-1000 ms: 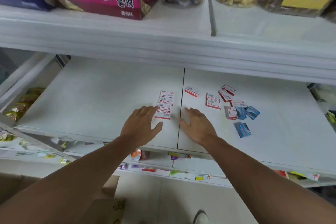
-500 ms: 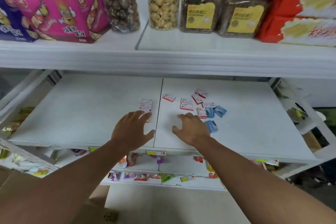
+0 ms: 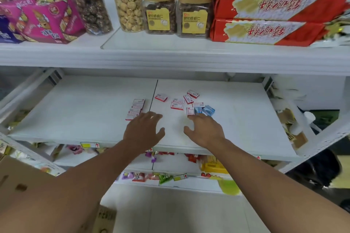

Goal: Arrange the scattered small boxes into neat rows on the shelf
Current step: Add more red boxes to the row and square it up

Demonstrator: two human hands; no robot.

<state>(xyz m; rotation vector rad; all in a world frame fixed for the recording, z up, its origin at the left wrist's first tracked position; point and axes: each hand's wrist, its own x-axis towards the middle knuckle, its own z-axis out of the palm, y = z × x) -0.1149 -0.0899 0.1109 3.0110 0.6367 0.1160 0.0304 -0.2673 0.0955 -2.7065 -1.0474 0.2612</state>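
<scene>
On the white shelf [image 3: 85,111], the left hand [image 3: 143,130] lies flat, fingers spread, at the near end of a neat column of red-and-white boxes [image 3: 136,108]. The right hand [image 3: 203,131], fingers loosely apart and holding nothing, reaches to the scattered boxes [image 3: 186,101], its fingertips near the blue boxes [image 3: 205,110].

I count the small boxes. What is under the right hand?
The right hand covers the near corner of one red-and-white small box on the white shelf board. Anything under the palm is hidden.
</scene>
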